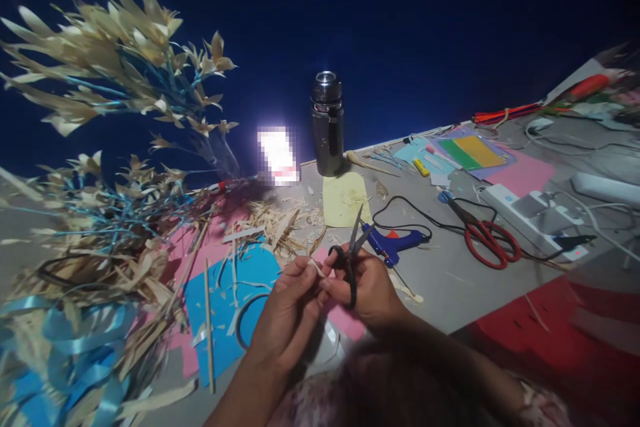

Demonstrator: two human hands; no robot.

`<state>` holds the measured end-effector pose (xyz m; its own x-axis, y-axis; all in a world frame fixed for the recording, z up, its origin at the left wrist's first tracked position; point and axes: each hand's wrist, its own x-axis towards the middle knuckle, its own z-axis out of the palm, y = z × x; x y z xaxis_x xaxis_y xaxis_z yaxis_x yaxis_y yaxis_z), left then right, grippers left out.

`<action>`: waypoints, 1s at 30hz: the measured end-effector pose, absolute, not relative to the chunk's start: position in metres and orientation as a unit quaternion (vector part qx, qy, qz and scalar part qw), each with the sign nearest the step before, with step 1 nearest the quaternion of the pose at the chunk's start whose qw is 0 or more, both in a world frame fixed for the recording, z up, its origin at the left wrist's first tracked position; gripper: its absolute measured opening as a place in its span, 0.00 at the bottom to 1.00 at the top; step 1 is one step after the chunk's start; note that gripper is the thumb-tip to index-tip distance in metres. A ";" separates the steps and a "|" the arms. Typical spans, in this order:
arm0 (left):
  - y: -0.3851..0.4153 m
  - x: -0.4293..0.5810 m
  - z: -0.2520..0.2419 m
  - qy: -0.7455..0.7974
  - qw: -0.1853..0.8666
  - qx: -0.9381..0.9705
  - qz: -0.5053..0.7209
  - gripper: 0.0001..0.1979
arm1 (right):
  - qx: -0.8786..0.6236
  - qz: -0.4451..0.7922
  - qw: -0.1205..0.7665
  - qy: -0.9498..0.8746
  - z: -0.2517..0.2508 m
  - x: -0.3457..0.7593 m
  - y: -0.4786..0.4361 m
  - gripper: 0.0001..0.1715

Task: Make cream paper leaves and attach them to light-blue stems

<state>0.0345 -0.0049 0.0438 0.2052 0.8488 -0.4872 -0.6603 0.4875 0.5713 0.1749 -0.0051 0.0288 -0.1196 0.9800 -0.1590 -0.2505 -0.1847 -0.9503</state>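
Observation:
My left hand (pixel 299 297) pinches a small pale strip (pixel 317 268) that looks like dried husk, close to my right fingertips. Black-handled scissors (pixel 353 244) are in my right hand (pixel 373 290), blades pointing up and away, slightly parted. The two hands nearly touch in front of my body. Just beyond the right hand lies a blue glue gun (pixel 397 244). A yellow sheet (pixel 345 200) is past the scissors' tips, and a blue sheet (pixel 270 260) with strips and a stick on it lies left of my left hand.
A dark flask (pixel 328 130) stands at the back beside a glowing, blurred-out screen (pixel 279 155). Husk flowers on blue stems (pixel 165 80) rise at left above blue ribbon (pixel 75 327). Red-handled scissors (pixel 487 244), a white power strip (pixel 530 220) and cords lie at right. Husk scraps (pixel 285 227) litter the middle.

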 end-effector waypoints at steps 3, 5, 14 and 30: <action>-0.009 0.036 0.043 0.372 0.789 0.107 0.477 0.12 | -0.447 0.625 0.503 -0.396 0.026 0.172 -0.003 0.18; -0.010 0.035 0.045 0.370 0.793 0.122 0.468 0.12 | -0.448 0.635 0.499 -0.383 0.025 0.174 -0.003 0.19; -0.010 0.031 0.044 0.373 0.792 0.228 0.427 0.13 | -0.446 0.668 0.457 -0.383 0.034 0.181 -0.008 0.19; -0.017 0.041 0.042 0.437 0.734 0.167 0.493 0.16 | -0.481 0.603 0.501 -0.392 0.029 0.169 -0.009 0.20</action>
